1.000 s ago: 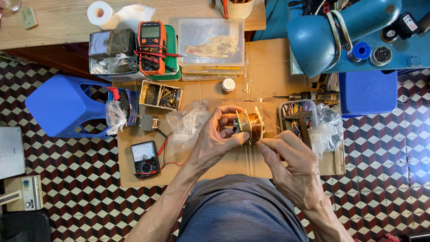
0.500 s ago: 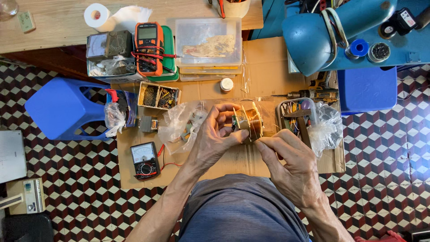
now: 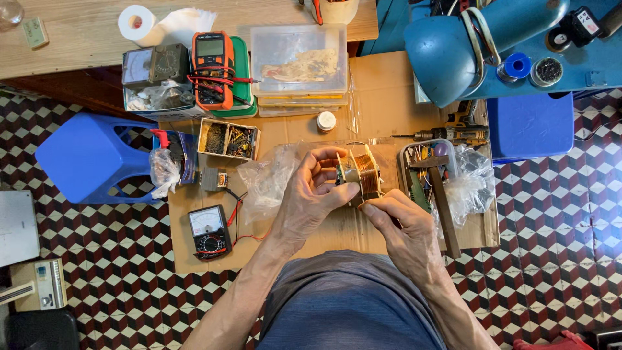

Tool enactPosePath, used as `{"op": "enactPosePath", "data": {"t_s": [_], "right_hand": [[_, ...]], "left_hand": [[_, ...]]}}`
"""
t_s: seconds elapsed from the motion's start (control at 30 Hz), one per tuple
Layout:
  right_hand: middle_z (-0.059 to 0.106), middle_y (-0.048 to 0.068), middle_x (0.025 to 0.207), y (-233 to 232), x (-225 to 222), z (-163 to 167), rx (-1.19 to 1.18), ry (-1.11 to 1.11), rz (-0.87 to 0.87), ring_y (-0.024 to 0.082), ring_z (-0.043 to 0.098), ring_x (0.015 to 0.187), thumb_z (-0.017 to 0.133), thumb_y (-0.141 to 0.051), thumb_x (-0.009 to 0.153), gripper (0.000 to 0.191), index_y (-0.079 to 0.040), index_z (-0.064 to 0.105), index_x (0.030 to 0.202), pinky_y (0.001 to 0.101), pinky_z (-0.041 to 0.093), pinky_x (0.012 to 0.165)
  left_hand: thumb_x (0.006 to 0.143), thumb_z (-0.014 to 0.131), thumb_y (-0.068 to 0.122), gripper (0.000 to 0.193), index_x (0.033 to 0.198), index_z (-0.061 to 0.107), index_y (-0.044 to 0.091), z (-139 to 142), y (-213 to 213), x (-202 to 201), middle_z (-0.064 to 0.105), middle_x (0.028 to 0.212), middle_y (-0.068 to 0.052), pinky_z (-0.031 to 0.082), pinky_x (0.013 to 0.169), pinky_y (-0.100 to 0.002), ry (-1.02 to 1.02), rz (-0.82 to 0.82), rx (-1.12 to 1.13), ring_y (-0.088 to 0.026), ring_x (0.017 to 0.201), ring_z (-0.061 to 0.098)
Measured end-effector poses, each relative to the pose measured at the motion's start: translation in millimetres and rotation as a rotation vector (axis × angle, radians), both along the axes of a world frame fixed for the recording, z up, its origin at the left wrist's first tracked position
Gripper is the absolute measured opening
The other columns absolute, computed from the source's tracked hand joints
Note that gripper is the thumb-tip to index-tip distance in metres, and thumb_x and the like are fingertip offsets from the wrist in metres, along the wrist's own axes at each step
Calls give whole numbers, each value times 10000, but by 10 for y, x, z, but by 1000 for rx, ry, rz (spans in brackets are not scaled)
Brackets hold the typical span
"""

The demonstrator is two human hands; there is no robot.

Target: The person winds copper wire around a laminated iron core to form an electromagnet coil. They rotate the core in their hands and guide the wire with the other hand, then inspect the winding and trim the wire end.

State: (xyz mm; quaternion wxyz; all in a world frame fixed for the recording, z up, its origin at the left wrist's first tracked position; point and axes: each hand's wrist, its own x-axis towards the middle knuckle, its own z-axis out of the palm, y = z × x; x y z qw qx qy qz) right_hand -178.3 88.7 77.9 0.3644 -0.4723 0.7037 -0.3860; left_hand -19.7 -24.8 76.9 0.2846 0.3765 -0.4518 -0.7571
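Observation:
A bobbin wound with shiny copper wire (image 3: 363, 172) is held up over a sheet of brown cardboard (image 3: 382, 84) on the tiled floor. My left hand (image 3: 311, 194) wraps around the bobbin's left end, fingers curled over its top. From below and to the right, my right hand (image 3: 402, 227) pinches the coil's lower edge with thumb and fingertips. A crumpled clear plastic bag (image 3: 265, 178) lies just left of my left hand.
On the cardboard lie a black analog meter (image 3: 208, 232), a small parts box (image 3: 228, 138), a tray with tools (image 3: 427, 172) and a hammer (image 3: 444, 210). An orange multimeter (image 3: 212, 68) and clear boxes (image 3: 298, 61) sit farther back. A blue stool (image 3: 87, 155) stands left, a blue machine (image 3: 453, 45) right.
Both hands stay on the coil. It has tilted slightly and my right fingers have shifted along its lower edge; the view has moved a little.

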Motion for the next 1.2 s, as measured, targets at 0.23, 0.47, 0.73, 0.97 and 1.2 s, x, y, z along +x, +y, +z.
{"op": "enactPosePath", "data": {"t_s": [0.23,0.47,0.73,0.97,1.2], "right_hand": [[594,12,802,-25,-39,-79,-5,-48,22,98,546,723,668,-141,969,160,-17,743,1037,256,454,653],[549,18,802,-162,-239,-213,26,-44,119,105,514,729,618,-104,1002,129,0,691,980,259,448,661],[672,23,796,-661,-541,-9,-2,97,299,110,600,711,678,-144,952,171,-64,787,1056,279,495,617],[712,31,839,-837,-553,242,-89,204,400,128,660,728,703,-169,935,171,-71,794,1043,294,529,643],[722,26,832,-852,-573,396,-151,300,401,127,662,757,711,-179,942,154,-71,794,1014,286,551,651]], "left_hand": [[798,799,229,631,1335,534,30,-19,25,21,642,1211,-81,558,979,-290,-14,-11,8,-127,1122,644],[796,788,212,612,1336,561,37,65,26,79,649,1191,-80,545,1002,-285,-22,-56,10,-118,1108,639],[751,795,145,628,1327,566,42,247,77,162,629,1159,-67,566,906,-282,-35,-162,32,-107,1006,647],[755,794,153,614,1321,578,48,254,7,211,638,1168,-63,571,922,-272,-49,-161,-44,-102,1019,650],[743,817,172,660,1334,547,60,169,12,176,633,1191,-59,564,959,-290,-26,-219,-54,-111,1058,654]]}}
